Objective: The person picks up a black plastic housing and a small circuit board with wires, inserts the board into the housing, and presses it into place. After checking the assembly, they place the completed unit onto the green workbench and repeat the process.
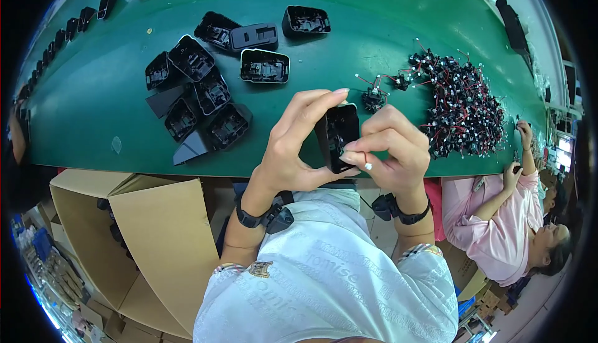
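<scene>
My left hand (291, 140) grips a black plastic housing (342, 125) by its edges, thumb at the near end and fingers at the far end. The housing is tilted, its hollow inside turned toward my right hand (398, 147). The thumb and fingers of that hand are pinched at the housing's near inner part. Out from under them sticks a small white connector (368, 166) on a short wire; my fingers hide the rest of the wired part. Just beyond, a small black wired part (374, 99) lies on the green table (349, 56).
A heap of black wired parts (464, 106) with red leads lies on the right. Several black housings (265, 66) are scattered to the left and ahead. Below the table edge stands an open cardboard box (162, 218). A person in pink (498, 231) sits at the right.
</scene>
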`<state>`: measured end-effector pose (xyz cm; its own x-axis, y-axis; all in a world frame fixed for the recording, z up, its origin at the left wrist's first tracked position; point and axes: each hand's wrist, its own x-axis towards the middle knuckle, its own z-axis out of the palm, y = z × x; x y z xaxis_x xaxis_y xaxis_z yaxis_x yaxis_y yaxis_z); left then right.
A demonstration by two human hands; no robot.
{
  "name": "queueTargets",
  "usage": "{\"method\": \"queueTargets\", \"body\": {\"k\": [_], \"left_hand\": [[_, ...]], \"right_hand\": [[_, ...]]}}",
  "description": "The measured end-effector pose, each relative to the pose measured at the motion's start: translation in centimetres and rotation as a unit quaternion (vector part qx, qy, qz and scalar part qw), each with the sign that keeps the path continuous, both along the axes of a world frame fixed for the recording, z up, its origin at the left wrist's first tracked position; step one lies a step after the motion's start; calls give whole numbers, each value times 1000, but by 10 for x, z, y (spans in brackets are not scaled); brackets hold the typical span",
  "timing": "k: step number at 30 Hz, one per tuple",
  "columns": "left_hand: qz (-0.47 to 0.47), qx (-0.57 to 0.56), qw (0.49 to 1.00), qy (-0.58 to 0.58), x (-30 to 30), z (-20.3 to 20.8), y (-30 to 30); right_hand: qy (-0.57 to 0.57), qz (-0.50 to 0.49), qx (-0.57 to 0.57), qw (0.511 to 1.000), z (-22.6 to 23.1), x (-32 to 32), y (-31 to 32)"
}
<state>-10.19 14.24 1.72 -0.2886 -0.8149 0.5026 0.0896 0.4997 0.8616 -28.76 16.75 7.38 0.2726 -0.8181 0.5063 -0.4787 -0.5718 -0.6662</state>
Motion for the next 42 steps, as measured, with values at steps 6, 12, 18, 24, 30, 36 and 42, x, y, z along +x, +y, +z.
{"method": "queueTargets", "body": {"k": [6,12,18,24,30,36,42], "left_hand": [[-64,29,997,10,2,5,-1],[-132,79,988,30,7,3,-5],[-205,169,962,61,12,1,-6],[-232,147,960,52,11,0,-7],[-99,122,988,5,4,3,-2],[-85,110,990,31,3,1,-3],[-90,92,990,49,2,3,-3]], "right_hand": [[-20,32,-16,999,-13,-2,-5],[-25,78,-10,997,-7,-6,-8],[-22,78,16,997,2,-13,-8],[-31,47,37,998,-2,-1,3],[-79,-36,116,990,3,9,13],[-129,-63,105,984,-17,21,21],[-72,-8,182,981,8,-4,14]]}}
